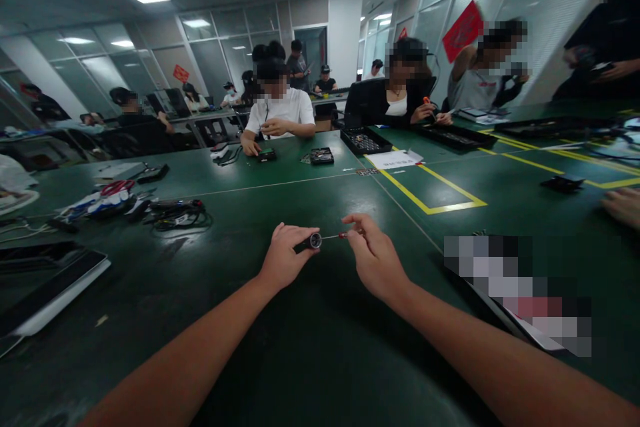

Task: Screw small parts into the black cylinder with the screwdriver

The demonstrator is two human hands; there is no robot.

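Note:
In the middle of the head view, my left hand (287, 255) is closed on a small black cylinder (315, 240) with a pale ring round its end, possibly a flashlight. My right hand (373, 253) pinches the red handle of a thin screwdriver (343, 235). The screwdriver's metal shaft points left at the cylinder, and its tip reaches the cylinder's side; whether it touches a screw is too small to tell. Both hands are held above the green table (300, 360).
Tangled cables (180, 213) and a white-edged black device (65, 287) lie at left. A blurred-out object (520, 293) lies at right. Across the table, people work beside a black parts tray (365, 141) and a paper sheet (394, 159). Yellow tape (450, 207) marks the tabletop.

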